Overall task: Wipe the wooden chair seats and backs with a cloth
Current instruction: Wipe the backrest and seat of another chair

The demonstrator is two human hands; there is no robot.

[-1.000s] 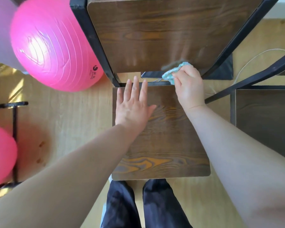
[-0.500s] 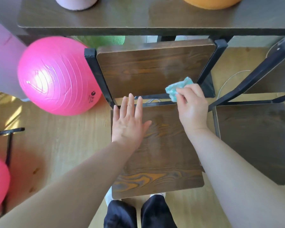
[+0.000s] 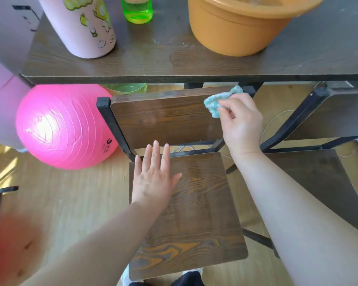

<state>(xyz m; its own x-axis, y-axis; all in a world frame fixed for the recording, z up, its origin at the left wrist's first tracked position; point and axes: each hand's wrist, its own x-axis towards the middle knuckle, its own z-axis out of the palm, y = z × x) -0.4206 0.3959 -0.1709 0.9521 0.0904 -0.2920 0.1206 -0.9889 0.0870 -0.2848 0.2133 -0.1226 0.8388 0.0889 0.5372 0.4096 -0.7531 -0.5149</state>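
Right hand (image 3: 241, 122) around cloth (image 3: 217, 102) on chair back (image 3: 163, 118)

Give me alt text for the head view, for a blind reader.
A person's right hand holds a crumpled teal cloth against the upper right corner of a wooden chair back, while the left hand rests flat on the chair seat. Behind stands a dark table with an orange tub; a pink ball sits left.

The table (image 3: 194, 67) edge lies close beyond the chair back (image 3: 163, 118), leaving a narrow gap at its top. A pink ball (image 3: 60, 126) blocks the left; a second chair (image 3: 318, 178) stands near on the right.
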